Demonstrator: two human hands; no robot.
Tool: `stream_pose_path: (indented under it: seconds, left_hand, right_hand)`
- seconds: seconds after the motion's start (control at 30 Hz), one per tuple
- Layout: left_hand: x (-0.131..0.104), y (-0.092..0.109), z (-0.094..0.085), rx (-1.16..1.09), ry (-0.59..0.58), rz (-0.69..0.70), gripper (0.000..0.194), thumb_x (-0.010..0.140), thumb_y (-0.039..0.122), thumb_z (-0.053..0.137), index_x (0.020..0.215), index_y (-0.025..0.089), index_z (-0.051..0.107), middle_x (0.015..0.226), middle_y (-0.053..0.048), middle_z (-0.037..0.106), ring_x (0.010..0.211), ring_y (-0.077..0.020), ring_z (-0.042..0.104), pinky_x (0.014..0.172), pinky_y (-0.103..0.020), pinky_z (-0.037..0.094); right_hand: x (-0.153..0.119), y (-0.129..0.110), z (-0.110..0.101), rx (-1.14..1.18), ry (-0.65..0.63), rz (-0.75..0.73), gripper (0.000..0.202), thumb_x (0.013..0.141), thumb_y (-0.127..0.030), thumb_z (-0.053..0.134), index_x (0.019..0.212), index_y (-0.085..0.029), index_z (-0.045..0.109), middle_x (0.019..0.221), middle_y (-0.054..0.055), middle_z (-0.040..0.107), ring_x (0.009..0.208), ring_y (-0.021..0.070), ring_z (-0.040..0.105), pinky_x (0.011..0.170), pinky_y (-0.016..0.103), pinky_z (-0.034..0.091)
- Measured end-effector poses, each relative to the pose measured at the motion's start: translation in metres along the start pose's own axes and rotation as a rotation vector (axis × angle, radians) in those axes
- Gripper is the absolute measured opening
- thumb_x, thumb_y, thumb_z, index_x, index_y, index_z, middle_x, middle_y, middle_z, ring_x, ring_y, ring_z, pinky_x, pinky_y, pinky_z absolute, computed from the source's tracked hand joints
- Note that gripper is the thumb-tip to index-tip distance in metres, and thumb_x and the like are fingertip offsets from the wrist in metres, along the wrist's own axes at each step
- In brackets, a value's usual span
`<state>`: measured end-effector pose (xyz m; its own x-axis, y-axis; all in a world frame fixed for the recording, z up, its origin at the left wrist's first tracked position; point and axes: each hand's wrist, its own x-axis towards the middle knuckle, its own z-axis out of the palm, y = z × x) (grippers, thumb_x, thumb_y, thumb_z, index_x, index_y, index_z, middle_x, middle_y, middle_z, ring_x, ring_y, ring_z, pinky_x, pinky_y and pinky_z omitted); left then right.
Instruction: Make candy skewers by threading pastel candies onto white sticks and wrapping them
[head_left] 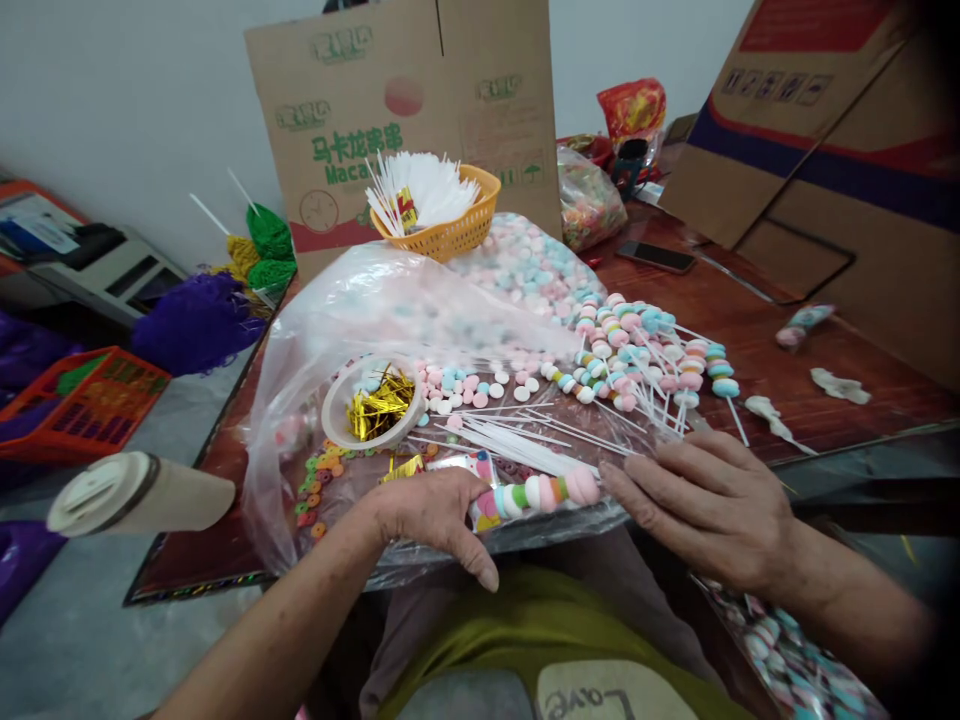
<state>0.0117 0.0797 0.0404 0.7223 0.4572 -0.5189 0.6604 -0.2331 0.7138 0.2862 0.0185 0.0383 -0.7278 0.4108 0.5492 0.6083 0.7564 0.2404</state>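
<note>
A candy skewer [538, 494] with pink, white, green, orange and blue pieces lies between my hands above the table's front edge. My left hand [435, 512] is closed on the printed plastic wrapper [486, 508] around the skewer's left end; its thumb sticks out and its other fingers are partly hidden. At the pink end, my right hand [709, 505] pinches the skewer with its fingertips, the thumb hidden from view. Just beyond lie loose white sticks [517, 440] on a clear plastic sheet. Finished-looking candy skewers [637, 350] are piled behind my right hand.
A white bowl [330, 415] holds gold twist ties. Behind it, a large bag [532, 265] of pastel candies and a yellow basket [450, 240] of sticks stand before a cardboard box [300, 150]. A lidded cup [180, 495] is at the left edge, a phone [656, 257] at the back right.
</note>
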Motion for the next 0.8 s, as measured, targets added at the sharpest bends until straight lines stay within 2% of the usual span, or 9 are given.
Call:
stream_pose_path:
  seconds: [0.1,0.2,0.3,0.37,0.43,0.57,0.63,0.73,0.8]
  left_hand:
    - [0.003,0.000,0.002,0.105,0.013,-0.006,0.036,0.055,0.047,0.074,0.069,0.017,0.060,0.059,0.006,0.051,0.056,-0.0103,0.045,0.050,-0.019,0.031]
    - [0.008,0.000,0.006,0.170,0.115,0.018,0.038,0.055,0.050,0.073,0.072,0.018,0.060,0.062,0.005,0.052,0.059,-0.0116,0.047,0.050,-0.019,0.029]
    - [0.016,0.001,0.013,0.262,0.199,-0.007,0.038,0.058,0.051,0.070,0.074,0.018,0.059,0.064,0.004,0.053,0.061,-0.0132,0.048,0.051,-0.020,0.029]
    - [0.023,0.002,0.018,0.329,0.234,-0.060,0.035,0.060,0.047,0.070,0.076,0.019,0.060,0.065,0.003,0.055,0.062,-0.0147,0.050,0.051,-0.021,0.030]
    - [0.027,0.002,0.023,0.328,0.248,-0.099,0.036,0.060,0.043,0.070,0.085,0.019,0.060,0.070,0.001,0.059,0.064,-0.0165,0.053,0.052,-0.022,0.032]
    - [0.018,-0.001,0.017,0.208,0.285,0.000,0.073,0.056,0.048,0.073,0.119,0.021,0.048,0.096,-0.003,0.063,0.082,-0.0206,0.058,0.063,-0.024,0.041]
    - [0.007,-0.003,0.009,0.294,0.293,-0.009,0.081,0.054,0.048,0.074,0.124,0.021,0.044,0.095,-0.004,0.064,0.083,-0.0222,0.059,0.066,-0.026,0.042]
    - [-0.004,-0.007,0.003,0.523,0.234,-0.086,0.040,0.064,0.040,0.068,0.098,0.022,0.060,0.077,-0.001,0.065,0.072,-0.0214,0.060,0.063,-0.027,0.041]
    - [-0.004,-0.008,0.006,0.653,0.248,-0.066,0.016,0.069,0.032,0.063,0.081,0.021,0.062,0.076,-0.003,0.065,0.073,-0.0218,0.060,0.069,-0.030,0.042]
  right_hand:
    - [0.001,-0.004,0.008,0.104,-0.028,-0.005,0.021,0.086,-0.011,0.047,0.104,-0.018,0.055,0.084,0.005,0.065,0.074,0.0157,0.053,0.065,0.033,0.037]
    - [0.003,-0.011,0.017,0.187,-0.089,0.067,0.021,0.085,-0.008,0.041,0.097,-0.017,0.056,0.072,0.004,0.061,0.062,0.0137,0.049,0.057,0.029,0.031]
    - [0.009,-0.021,0.026,0.278,-0.311,0.191,0.024,0.077,-0.005,0.041,0.088,-0.018,0.058,0.063,0.001,0.057,0.055,0.0125,0.046,0.051,0.028,0.025]
    - [0.015,-0.026,0.032,0.338,-0.463,0.252,0.024,0.073,-0.005,0.045,0.087,-0.019,0.059,0.067,0.000,0.058,0.054,0.0120,0.047,0.049,0.027,0.022]
    - [0.018,-0.028,0.039,0.376,-0.538,0.275,0.023,0.072,-0.006,0.047,0.086,-0.019,0.059,0.072,0.000,0.060,0.056,0.0119,0.049,0.049,0.026,0.022]
    - [0.015,-0.019,0.048,0.436,-0.545,0.303,0.020,0.075,-0.007,0.046,0.086,-0.018,0.059,0.073,0.001,0.061,0.059,0.0118,0.051,0.051,0.024,0.025]
    - [0.011,-0.012,0.046,0.480,-0.514,0.316,0.019,0.079,-0.008,0.044,0.085,-0.018,0.059,0.074,0.002,0.060,0.062,0.0123,0.052,0.053,0.023,0.028]
    - [0.009,-0.009,0.042,0.566,-0.465,0.303,0.018,0.083,-0.010,0.042,0.085,-0.017,0.058,0.073,0.003,0.060,0.066,0.0134,0.054,0.057,0.023,0.031]
    - [0.010,-0.010,0.039,0.622,-0.476,0.304,0.018,0.084,-0.012,0.041,0.083,-0.017,0.058,0.073,0.003,0.061,0.066,0.0134,0.054,0.057,0.023,0.032]
